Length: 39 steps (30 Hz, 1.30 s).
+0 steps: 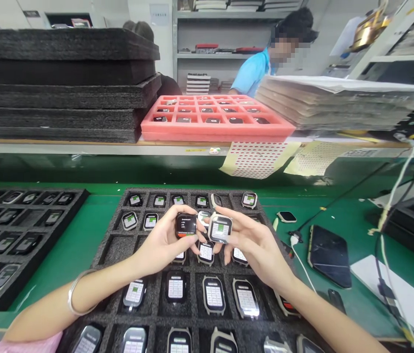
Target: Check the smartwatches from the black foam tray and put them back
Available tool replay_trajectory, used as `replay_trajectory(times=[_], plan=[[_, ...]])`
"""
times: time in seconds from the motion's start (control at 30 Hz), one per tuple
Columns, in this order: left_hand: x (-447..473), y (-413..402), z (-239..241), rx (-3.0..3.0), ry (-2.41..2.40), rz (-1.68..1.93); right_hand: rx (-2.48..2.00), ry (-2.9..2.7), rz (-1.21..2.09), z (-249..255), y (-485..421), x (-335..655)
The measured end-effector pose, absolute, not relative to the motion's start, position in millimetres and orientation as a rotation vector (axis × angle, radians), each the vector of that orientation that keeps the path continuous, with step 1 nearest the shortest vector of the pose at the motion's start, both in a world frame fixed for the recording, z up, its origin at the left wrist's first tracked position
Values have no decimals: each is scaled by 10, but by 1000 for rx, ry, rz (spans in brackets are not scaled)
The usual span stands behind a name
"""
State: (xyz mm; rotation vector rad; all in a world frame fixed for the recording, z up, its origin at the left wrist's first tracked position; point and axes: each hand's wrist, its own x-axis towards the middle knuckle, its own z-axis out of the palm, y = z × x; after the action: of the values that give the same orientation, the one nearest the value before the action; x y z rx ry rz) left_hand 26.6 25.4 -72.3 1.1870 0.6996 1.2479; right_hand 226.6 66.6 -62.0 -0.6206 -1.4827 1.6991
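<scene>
The person has two bare hands. The left hand (170,238) and the right hand (256,245) both have slim fingers; the nails are too small to see well. Around the left arm (118,274) goes a shiny silver bangle (70,298). It is thin, round and smooth, like a plain metal ring. Further up that same arm is a bit of light pink sleeve (26,343), in the bottom corner. The right arm (313,304) is long and slim, and bare as far as it shows.
</scene>
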Motion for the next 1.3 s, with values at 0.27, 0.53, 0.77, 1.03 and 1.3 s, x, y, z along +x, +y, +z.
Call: replay_trajectory(times=[0.27,0.53,0.77,1.03,1.3], plan=[[271,237,-695,1206,748,1236,-726,-1561,1582,-655,666,2244],[250,288,-720,1187,805,1254,-626,-1549,1725,-655,656,2269],[240,246,-746,1170,696,1238,-678,-1589,1682,-621,623,2267],[263,207,-762,1193,709,1115,-799,-1778,1583,-623,620,2437],[-217,-52,-906,1742,1326,911,-1218,-2368,621,-774,813,3300]])
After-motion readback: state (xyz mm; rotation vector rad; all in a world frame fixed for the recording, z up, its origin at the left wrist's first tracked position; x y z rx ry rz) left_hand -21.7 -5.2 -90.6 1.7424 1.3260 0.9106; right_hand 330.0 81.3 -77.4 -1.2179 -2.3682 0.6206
